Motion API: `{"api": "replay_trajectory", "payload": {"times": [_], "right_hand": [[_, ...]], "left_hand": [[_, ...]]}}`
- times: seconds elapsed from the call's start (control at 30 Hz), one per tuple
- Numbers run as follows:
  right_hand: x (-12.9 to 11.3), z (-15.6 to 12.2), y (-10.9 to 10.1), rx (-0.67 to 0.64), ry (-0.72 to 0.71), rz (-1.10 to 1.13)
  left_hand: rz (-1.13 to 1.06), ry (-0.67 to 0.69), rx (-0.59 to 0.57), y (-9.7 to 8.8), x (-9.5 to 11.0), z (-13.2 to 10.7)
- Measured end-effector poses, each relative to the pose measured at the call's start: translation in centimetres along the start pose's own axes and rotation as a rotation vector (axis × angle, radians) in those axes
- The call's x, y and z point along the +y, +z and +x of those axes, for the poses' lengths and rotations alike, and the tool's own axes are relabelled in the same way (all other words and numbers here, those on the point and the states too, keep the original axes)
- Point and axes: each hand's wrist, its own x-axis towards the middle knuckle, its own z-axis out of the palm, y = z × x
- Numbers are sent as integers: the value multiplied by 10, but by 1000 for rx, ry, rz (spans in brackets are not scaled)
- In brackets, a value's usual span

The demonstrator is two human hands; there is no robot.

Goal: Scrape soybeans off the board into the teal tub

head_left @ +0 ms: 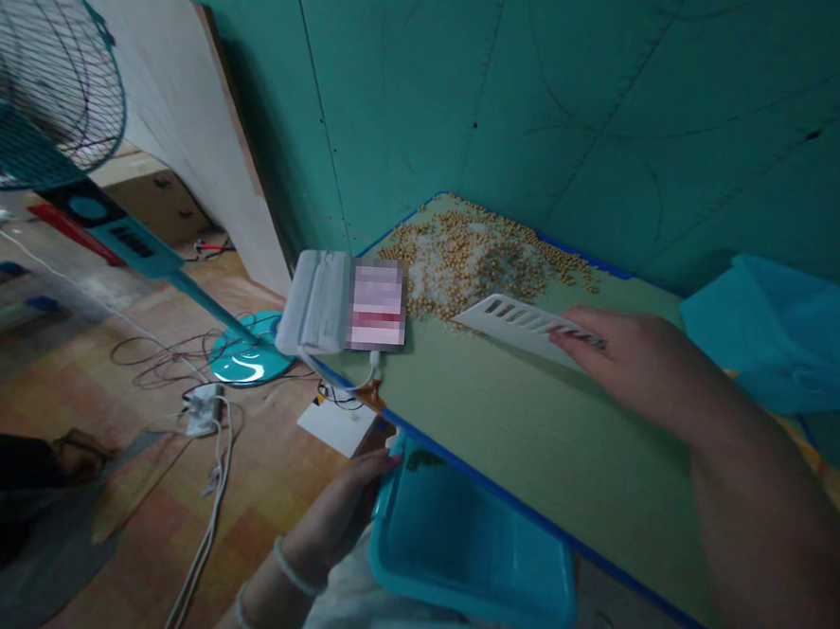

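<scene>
My right hand (621, 351) is closed around a white slotted plastic scraper (525, 327), whose far edge rests at the near side of a pile of soybeans (459, 250) mixed with white grains. The pile covers the far left part of the pale green table (514, 406). Below the table's near edge, my left hand (359, 486) grips the left rim of a blue plastic basin (473, 541). The basin sits against the lap, its visible inside bare apart from a dark patch near the far left corner.
At the table's left corner stand a white device (313, 303) and a blurred panel (378, 304) with a cable. A teal fan (132, 240), a power strip (203, 410) and cords occupy the floor at left. Blue plastic (782, 327) lies at right; a green wall (547, 104) rises behind.
</scene>
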Motion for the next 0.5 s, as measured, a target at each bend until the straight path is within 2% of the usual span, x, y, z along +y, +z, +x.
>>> {"api": "replay_trajectory", "payload": {"times": [0.3, 0.5], "right_hand": [[-1, 0, 2, 14, -6, -7], [-1, -5, -7, 17, -19, 26]], "left_hand": [[22, 4, 9, 2, 1, -1], [23, 0, -19, 4, 2, -1]]}}
